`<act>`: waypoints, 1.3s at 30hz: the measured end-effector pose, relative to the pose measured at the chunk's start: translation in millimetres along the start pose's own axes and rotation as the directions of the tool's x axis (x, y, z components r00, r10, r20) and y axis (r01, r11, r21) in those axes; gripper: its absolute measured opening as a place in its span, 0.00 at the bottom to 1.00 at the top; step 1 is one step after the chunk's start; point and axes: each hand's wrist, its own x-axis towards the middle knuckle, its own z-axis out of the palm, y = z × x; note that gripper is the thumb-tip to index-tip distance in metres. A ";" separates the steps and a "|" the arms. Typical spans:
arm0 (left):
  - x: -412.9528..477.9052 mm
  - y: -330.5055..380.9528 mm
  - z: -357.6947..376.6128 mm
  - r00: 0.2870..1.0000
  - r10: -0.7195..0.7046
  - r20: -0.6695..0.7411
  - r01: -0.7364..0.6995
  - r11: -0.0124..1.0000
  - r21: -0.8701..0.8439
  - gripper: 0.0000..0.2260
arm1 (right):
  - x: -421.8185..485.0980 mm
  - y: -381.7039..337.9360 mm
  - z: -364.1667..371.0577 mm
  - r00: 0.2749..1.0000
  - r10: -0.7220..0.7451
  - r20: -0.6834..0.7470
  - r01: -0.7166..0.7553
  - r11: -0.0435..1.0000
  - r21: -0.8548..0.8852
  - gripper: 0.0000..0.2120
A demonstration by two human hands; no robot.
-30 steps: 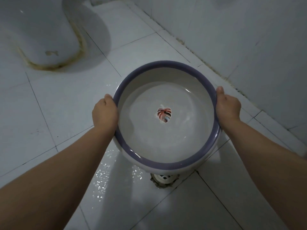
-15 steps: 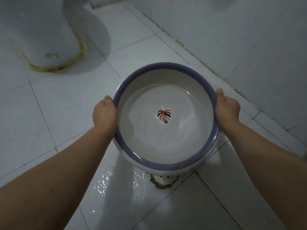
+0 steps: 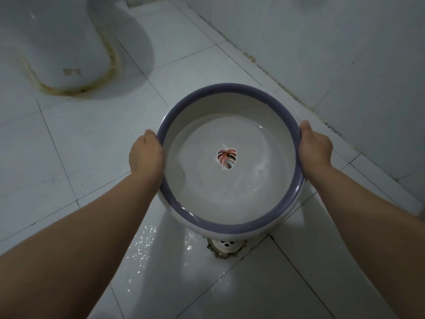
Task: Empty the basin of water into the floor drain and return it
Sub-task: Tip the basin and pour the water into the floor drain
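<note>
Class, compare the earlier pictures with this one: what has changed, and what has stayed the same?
Very little moved. The basin sits slightly lower in view, and the wet sparkle on the floor by the drain has shifted. Nothing was released: the left hand and right hand keep their grip on the rim, water still inside.

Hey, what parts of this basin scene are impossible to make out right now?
- Floor drain: head view, far half hidden by the basin.
- Fingers of left hand and right hand: curled under the rim.
- Water depth: too clear to judge.
- Toilet base: cut off by the top edge.
</note>
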 end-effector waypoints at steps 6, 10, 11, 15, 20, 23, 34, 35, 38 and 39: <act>-0.5 -3.9 -0.6 0.999 -0.007 -0.039 0.006 1.000 -0.021 0.21 | -0.2 -0.3 -0.6 0.999 -0.043 0.024 0.044 0.999 -0.030 0.25; 2.3 -2.3 2.1 0.998 0.028 -0.060 -0.025 0.998 0.051 0.16 | 0.7 0.5 -1.6 0.999 -0.045 0.027 0.046 0.998 -0.048 0.26; 3.1 -2.4 3.1 0.996 0.031 -0.079 -0.027 0.998 0.058 0.16 | 1.0 0.7 -1.6 0.999 -0.045 0.028 0.047 0.997 -0.056 0.26; 3.7 -3.3 6.7 0.993 0.018 -0.115 -0.016 1.000 0.020 0.17 | 1.9 3.2 -1.4 0.998 -0.056 0.029 0.058 0.996 -0.073 0.26; 6.9 -5.3 9.2 0.992 0.051 -0.117 -0.047 0.998 0.033 0.18 | 3.5 2.4 -1.0 0.996 -0.085 0.023 0.086 0.992 -0.093 0.26; 8.0 -1.4 10.3 0.988 0.086 -0.125 -0.080 0.995 0.055 0.18 | 5.6 0.1 -1.3 0.995 -0.096 0.009 0.096 0.993 -0.074 0.26; 15.3 -0.6 13.5 0.981 0.145 -0.129 -0.133 0.986 0.097 0.20 | 9.7 1.3 0.3 0.995 -0.096 -0.001 0.096 0.993 -0.066 0.27; 15.3 -0.2 13.4 0.981 0.144 -0.132 -0.131 0.986 0.101 0.20 | 9.7 0.9 0.5 0.995 -0.099 -0.001 0.099 0.993 -0.068 0.27; 17.1 0.2 13.6 0.975 0.165 -0.148 -0.152 0.983 0.100 0.20 | 10.0 -0.5 1.6 0.994 -0.108 -0.001 0.108 0.993 -0.047 0.26; 18.0 0.2 13.4 0.973 0.172 -0.156 -0.159 0.983 0.094 0.20 | 10.3 -1.3 1.8 0.994 -0.112 -0.002 0.112 0.993 -0.037 0.26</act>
